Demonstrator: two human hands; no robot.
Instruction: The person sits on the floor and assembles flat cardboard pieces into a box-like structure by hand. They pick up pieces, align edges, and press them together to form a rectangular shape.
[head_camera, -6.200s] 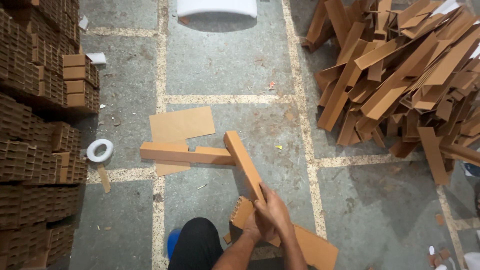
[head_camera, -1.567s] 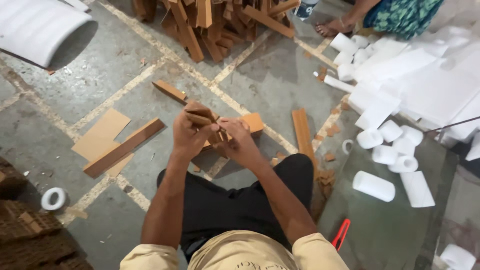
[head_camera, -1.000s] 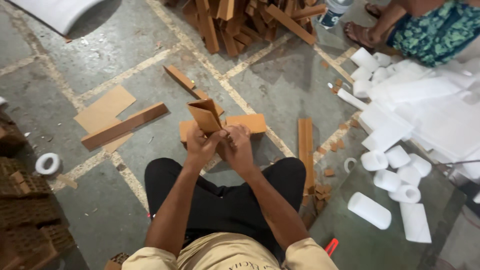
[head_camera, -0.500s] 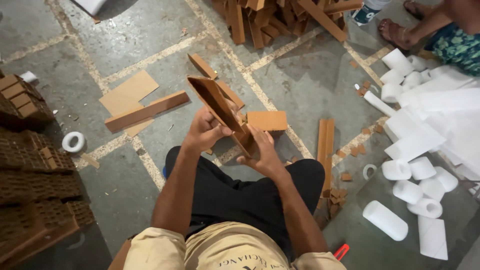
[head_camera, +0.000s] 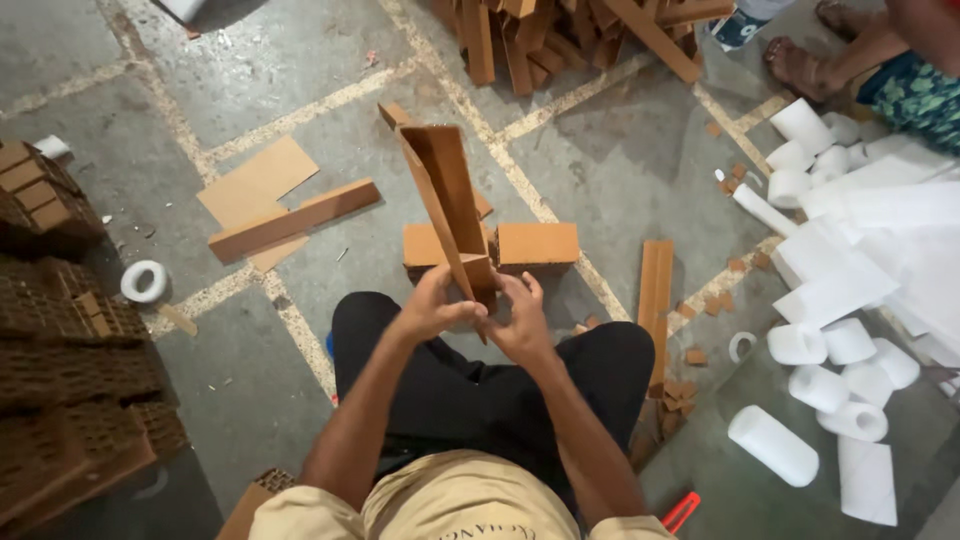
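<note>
My left hand (head_camera: 432, 308) and right hand (head_camera: 517, 320) close together around the near end of a long folded cardboard channel (head_camera: 447, 205), fingers wrapped and thumbs pressed on its lower edge, both hands gripping it firmly. The channel rises from my grip and tilts away from me toward the upper left, its open hollow side facing the camera. I sit on the concrete floor (head_camera: 250, 70) in black trousers (head_camera: 470, 390), knees apart, the hands held above my lap.

Just beyond the hands, partly hidden by the channel, a short brown cardboard block (head_camera: 535, 243) lies flat on the floor. To its right a narrow cardboard strip (head_camera: 655, 290) lies lengthwise, with small cardboard scraps (head_camera: 700, 355) scattered near its lower end. To the left, a long cardboard bar (head_camera: 295, 217) rests across a flat cardboard sheet (head_camera: 255, 180), and farther left sits a roll of white tape (head_camera: 144, 281).

Stacks of corrugated cardboard pieces (head_camera: 60, 360) fill the left edge. A heap of cardboard lengths (head_camera: 560, 35) lies at the top. White foam rolls and sheets (head_camera: 850, 300) spread along the right side, where another person's foot (head_camera: 800, 65) shows at the upper corner.
</note>
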